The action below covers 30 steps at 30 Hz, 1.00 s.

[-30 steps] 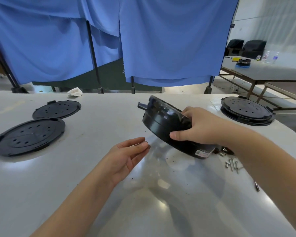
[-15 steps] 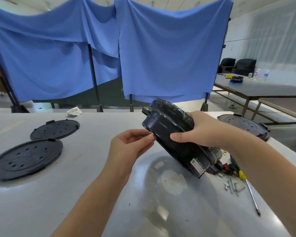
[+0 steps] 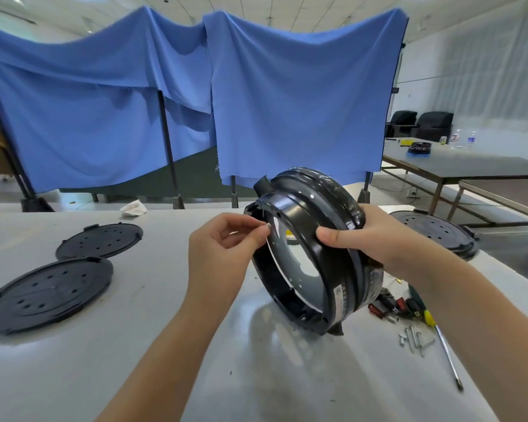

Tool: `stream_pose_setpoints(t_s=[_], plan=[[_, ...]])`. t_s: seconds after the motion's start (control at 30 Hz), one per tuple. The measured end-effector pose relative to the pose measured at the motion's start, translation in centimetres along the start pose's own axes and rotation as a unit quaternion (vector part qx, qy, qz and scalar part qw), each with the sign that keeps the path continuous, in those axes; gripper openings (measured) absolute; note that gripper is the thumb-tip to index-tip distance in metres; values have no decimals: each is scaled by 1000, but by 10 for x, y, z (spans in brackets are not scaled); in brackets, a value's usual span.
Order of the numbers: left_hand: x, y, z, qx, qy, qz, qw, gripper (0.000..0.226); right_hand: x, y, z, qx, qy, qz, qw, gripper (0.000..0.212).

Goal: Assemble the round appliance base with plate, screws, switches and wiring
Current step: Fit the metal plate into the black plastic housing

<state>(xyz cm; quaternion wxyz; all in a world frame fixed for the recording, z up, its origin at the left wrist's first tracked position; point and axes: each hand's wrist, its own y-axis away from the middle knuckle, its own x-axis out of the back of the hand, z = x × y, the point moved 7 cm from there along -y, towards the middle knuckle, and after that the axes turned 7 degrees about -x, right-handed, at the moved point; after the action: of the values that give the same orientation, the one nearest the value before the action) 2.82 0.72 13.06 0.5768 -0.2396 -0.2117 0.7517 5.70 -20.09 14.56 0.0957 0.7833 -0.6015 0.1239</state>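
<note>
A round black appliance base [image 3: 310,248] is tilted up on its edge, its open underside facing me, its lower rim near the white table [image 3: 165,345]. My right hand [image 3: 369,236] grips its upper right rim, thumb on the side wall. My left hand [image 3: 223,251] pinches a small silvery part [image 3: 268,226] at the base's left inner edge. Loose screws [image 3: 413,339], red switches [image 3: 384,306] and a screwdriver [image 3: 439,336] lie on the table to the right of the base.
Two black round perforated plates [image 3: 99,240] [image 3: 48,292] lie flat at the left. Another round black unit [image 3: 439,231] sits at the far right. A crumpled white wad [image 3: 134,207] lies at the table's far edge. Blue curtains hang behind.
My right hand has lifted and tipped the base further onto its edge, turning its underside to me. My left hand rose from the table to the base's rim and now pinches a small part.
</note>
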Motion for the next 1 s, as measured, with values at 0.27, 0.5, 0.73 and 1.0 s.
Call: stream_pose_setpoints(t_s=[0.27, 0.5, 0.73, 1.0], plan=[[-19, 1, 28, -100, -58, -23, 993, 17, -1, 6, 21, -1, -139, -33, 990, 47], [-30, 6, 36, -127, -79, -49, 988, 15, 1, 12, 32, 4, -181, -37, 983, 29], [-28, 4, 44, -142, -110, -56, 982, 12, 0, 13, 30, 11, -174, -40, 984, 23], [-25, 3, 47, -138, -133, -59, 980, 15, -4, 16, 22, 18, -158, -46, 986, 18]])
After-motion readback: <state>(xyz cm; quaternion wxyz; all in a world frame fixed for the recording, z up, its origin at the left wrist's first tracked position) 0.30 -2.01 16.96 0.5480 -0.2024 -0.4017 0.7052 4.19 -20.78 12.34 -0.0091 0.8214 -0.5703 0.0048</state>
